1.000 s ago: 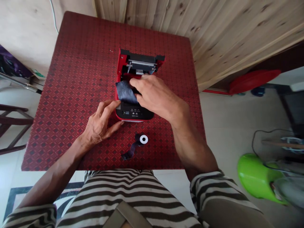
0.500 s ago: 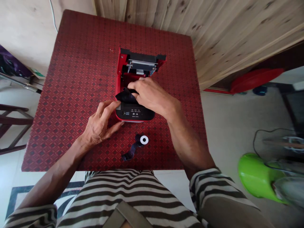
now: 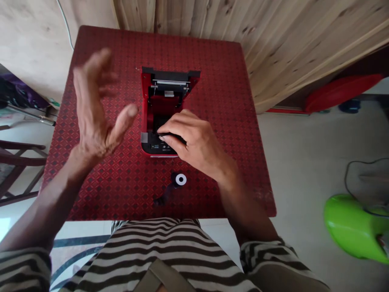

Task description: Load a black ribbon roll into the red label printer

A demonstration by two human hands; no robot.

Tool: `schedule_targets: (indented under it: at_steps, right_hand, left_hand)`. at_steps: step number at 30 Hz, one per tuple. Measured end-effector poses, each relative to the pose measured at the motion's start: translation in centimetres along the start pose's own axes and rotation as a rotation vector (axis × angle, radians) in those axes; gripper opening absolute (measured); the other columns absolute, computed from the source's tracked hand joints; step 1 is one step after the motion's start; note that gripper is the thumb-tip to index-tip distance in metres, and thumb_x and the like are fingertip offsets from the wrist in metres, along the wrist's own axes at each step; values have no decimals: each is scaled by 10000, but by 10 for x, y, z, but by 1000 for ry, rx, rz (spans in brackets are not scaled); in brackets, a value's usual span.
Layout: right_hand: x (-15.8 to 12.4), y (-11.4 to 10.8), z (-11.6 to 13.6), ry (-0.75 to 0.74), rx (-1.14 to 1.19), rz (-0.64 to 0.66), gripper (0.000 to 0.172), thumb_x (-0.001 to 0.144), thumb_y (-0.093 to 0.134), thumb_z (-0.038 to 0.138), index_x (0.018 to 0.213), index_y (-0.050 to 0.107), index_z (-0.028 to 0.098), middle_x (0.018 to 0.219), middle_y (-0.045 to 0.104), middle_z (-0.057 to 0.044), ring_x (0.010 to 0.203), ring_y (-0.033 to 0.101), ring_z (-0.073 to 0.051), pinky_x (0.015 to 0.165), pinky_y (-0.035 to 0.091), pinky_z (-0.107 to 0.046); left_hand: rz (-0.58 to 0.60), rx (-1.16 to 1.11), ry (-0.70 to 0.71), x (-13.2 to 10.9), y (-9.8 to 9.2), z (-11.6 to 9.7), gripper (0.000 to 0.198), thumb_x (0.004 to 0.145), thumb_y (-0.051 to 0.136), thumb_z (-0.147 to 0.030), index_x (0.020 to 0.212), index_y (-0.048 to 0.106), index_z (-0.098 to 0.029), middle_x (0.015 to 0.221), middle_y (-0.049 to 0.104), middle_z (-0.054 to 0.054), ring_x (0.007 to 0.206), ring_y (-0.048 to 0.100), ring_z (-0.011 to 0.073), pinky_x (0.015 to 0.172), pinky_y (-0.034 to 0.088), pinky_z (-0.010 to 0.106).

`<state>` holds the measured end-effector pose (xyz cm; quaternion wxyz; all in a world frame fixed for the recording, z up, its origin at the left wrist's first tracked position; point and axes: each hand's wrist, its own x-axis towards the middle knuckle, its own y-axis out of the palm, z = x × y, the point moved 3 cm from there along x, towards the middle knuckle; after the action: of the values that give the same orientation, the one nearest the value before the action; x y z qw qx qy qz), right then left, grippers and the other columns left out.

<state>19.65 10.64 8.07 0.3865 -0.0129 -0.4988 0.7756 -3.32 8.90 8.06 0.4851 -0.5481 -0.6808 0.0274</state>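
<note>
A red and black label printer stands on the table with its lid raised, and the bay inside is dark. Over its front panel my right hand is closed in a pinch, with thin black ribbon between thumb and fingers. Most of that ribbon is hidden by the hand. My left hand is in the air left of the printer, fingers spread and blurred, touching nothing. Nearer to me lies a small roll with a white core, a dark strip trailing from it.
The printer stands on a red patterned table. Beyond it runs a wood-plank wall. A green plastic tub sits on the floor at right, and a dark wooden chair at left.
My left hand has let go of the printer's front left corner and risen up and left, opening out. My right hand has come slightly down toward the front panel, still pinching the black ribbon.
</note>
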Motion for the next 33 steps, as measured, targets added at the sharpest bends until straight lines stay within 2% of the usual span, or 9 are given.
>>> schedule_targets:
  at_steps: [1, 3, 4, 7, 9, 13, 20, 25, 33]
  right_hand:
    - [-1, 3, 2, -7, -35, -35, 184, 1050, 593, 179, 1002, 771, 178, 1012, 750, -80, 978, 660, -234, 954, 562, -430]
    - [-5, 6, 6, -10, -99, -89, 187, 1040, 604, 161, 984, 782, 180, 1015, 728, -90, 988, 638, -243, 926, 567, -424]
    - [-7, 6, 8, 0, -125, -102, 196, 1036, 601, 150, 980, 786, 188, 1018, 719, -91, 990, 630, -245, 912, 568, -423]
    - [-13, 7, 13, 39, -164, -71, 225, 1038, 584, 139, 999, 790, 221, 1028, 715, -85, 980, 614, -247, 871, 556, -428]
    - [-17, 8, 16, 42, -189, -45, 246, 1048, 560, 133, 1040, 788, 223, 1041, 729, -89, 975, 613, -248, 856, 537, -431]
    - [-28, 8, 21, -9, -301, -94, 269, 1065, 525, 116, 1109, 775, 206, 1036, 768, -83, 936, 628, -241, 817, 491, -422]
    - [-38, 12, 26, -64, -374, -188, 235, 1080, 540, 139, 1075, 763, 216, 990, 776, -56, 930, 664, -221, 790, 478, -390]
    - [-37, 15, 21, 8, -304, -154, 277, 1085, 508, 138, 1070, 758, 254, 960, 754, -54, 925, 662, -225, 809, 505, -399]
    - [-34, 13, 22, -13, -304, -128, 262, 1090, 498, 172, 1089, 754, 225, 999, 766, -77, 935, 659, -237, 826, 526, -410]
  left_hand:
    - [14, 95, -4, 17, 0, 0, 789, 1010, 557, -716, 1653, 306, -332, 1618, 428, 73, 1379, 566, 255, 1091, 574, 419]
    - [136, 253, 102, 46, 8, -1, 929, 1042, 432, -759, 1669, 204, -112, 1617, 379, 99, 1437, 488, 260, 1159, 521, 414]
    - [161, 266, 83, 57, 12, 0, 877, 1072, 351, -736, 1633, 279, -66, 1549, 450, 74, 1437, 491, 250, 1209, 470, 416]
    - [337, 197, 77, 66, 29, 0, 798, 1086, 249, -721, 1457, 546, -80, 1297, 653, 43, 1265, 626, 188, 1141, 514, 390]
    - [340, 165, 84, 58, 33, -3, 747, 1089, 301, -717, 1422, 582, -109, 1268, 689, 63, 1194, 663, 193, 1084, 563, 394]
    - [320, 128, 132, 23, 30, -14, 577, 1098, 445, -603, 1415, 598, -146, 1306, 698, 90, 1245, 660, 232, 1109, 571, 412]
    - [357, 0, 161, -27, 30, -17, 633, 994, 580, -693, 1442, 624, -248, 1421, 646, 122, 1436, 587, 358, 1231, 496, 584]
    - [396, 45, 61, -35, 36, -11, 797, 876, 564, -879, 1404, 657, -289, 1417, 654, 116, 1472, 547, 388, 1233, 471, 634]
    - [368, 73, 122, -36, 40, -10, 777, 868, 605, -862, 1388, 654, -287, 1390, 657, 123, 1431, 580, 376, 1207, 497, 620]
